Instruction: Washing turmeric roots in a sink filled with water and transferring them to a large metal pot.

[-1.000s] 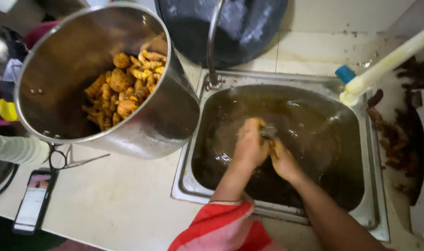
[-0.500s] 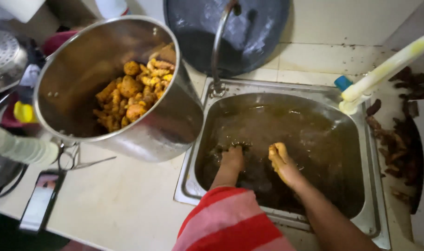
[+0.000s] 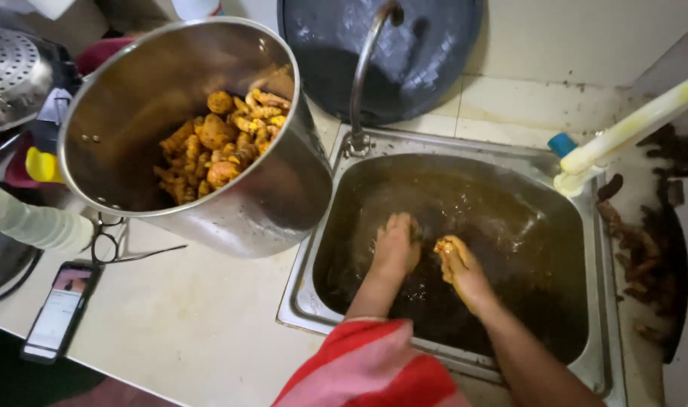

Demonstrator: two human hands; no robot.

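A steel sink [image 3: 325, 316] is filled with murky brown water. Two hands are dipped in: the left hand [image 3: 395, 245] is curled, its grasp hidden under water; the right hand [image 3: 458, 265] is closed around one orange turmeric root [image 3: 443, 246]. One tilted steel stockpot [image 3: 283, 200] holds knobbly, yellow-orange turmeric roots [image 3: 222, 143].

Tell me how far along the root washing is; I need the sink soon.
Done: orange-yellow washed roots fill part of the large steel pot. In hand: both hands, left hand and right hand, work in the murky brown water of the steel sink. Left: dark unwashed roots lie at its right.
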